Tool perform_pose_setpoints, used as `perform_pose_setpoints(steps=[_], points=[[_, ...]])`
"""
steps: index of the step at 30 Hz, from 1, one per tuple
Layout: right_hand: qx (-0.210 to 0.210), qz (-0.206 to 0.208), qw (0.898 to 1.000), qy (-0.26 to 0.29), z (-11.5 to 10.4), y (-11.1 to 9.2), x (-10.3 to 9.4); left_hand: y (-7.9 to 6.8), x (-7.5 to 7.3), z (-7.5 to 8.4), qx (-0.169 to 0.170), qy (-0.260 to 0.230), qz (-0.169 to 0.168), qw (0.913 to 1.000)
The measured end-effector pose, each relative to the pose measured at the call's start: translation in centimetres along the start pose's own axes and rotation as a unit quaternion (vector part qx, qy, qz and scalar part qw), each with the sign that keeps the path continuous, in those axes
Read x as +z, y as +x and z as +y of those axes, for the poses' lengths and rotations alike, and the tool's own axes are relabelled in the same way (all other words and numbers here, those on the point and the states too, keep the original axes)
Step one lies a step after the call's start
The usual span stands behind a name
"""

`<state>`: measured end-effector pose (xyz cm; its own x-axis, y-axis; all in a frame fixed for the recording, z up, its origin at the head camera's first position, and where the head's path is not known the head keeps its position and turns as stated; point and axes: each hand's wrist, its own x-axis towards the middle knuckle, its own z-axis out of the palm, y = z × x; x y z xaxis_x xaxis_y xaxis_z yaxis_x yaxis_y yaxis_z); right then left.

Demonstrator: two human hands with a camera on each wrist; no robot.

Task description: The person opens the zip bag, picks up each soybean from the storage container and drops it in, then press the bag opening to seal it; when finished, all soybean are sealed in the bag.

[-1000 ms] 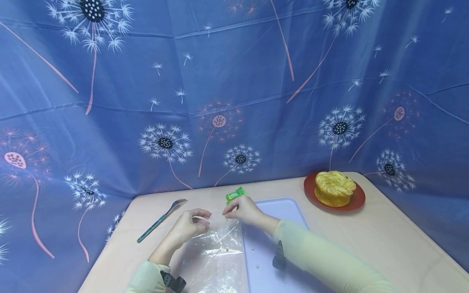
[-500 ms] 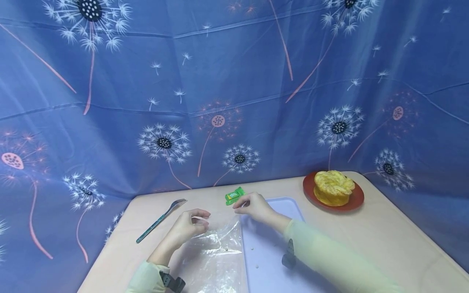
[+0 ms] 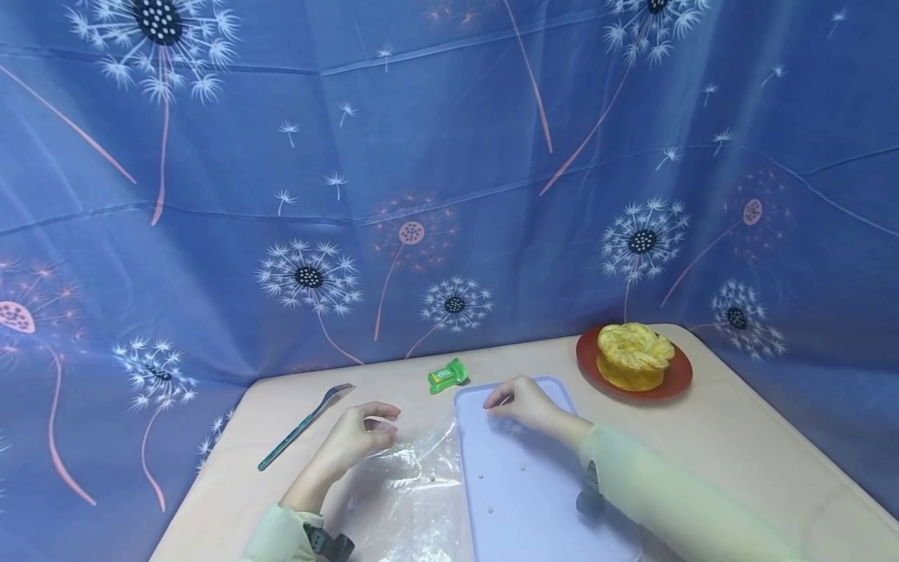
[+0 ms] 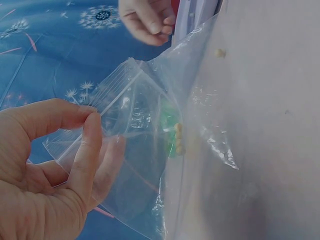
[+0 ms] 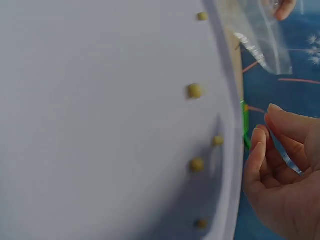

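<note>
My left hand [image 3: 351, 442] pinches the mouth of a clear zip bag [image 4: 135, 180] between thumb and fingers. Several small round yellow beans [image 4: 179, 140], like soybeans, lie inside the bag. To the right is a pale lavender tray [image 3: 499, 460], partly overlapped by the bag's edge in the head view. More yellow beans [image 5: 194, 91] are spread over the tray. My right hand [image 3: 528, 406] hovers above the tray's far end, fingers loosely bent. In the right wrist view a gap shows between its fingertips, with nothing visible in it.
A small green packet [image 3: 447, 376] lies behind the bag. At the left is a fork [image 3: 302, 430] with a teal handle. A red plate [image 3: 588, 365] bearing a yellow bun [image 3: 632, 359] stands at the back right. Blue dandelion-print cloth [image 3: 449, 156] hangs behind the table.
My right hand has moved right, from beside the bag's mouth to over the tray, uncovering the green packet. The left hand keeps hold of the bag. The head view has shifted slightly.
</note>
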<state>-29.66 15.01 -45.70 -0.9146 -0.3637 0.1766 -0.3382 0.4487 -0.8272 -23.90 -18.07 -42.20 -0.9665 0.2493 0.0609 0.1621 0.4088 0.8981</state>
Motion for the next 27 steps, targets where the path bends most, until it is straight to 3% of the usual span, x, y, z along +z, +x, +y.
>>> perform_pose_setpoints(steps=[5, 14, 27], points=[[0.025, -0.02, 0.999, 0.001, 1.0, -1.2, -0.4, 0.0, 0.0, 0.0, 0.0, 0.006, 0.003, 1.0], [-0.014, -0.023, 0.998, -0.061, 1.8, -2.2, -1.1, 0.1, 0.0, 0.1, 0.001, 0.008, 0.002, 1.0], [-0.044, -0.029, 0.995, -0.08, 2.6, -2.3, -1.0, 0.1, 0.0, 0.1, -0.002, 0.008, 0.005, 1.0]])
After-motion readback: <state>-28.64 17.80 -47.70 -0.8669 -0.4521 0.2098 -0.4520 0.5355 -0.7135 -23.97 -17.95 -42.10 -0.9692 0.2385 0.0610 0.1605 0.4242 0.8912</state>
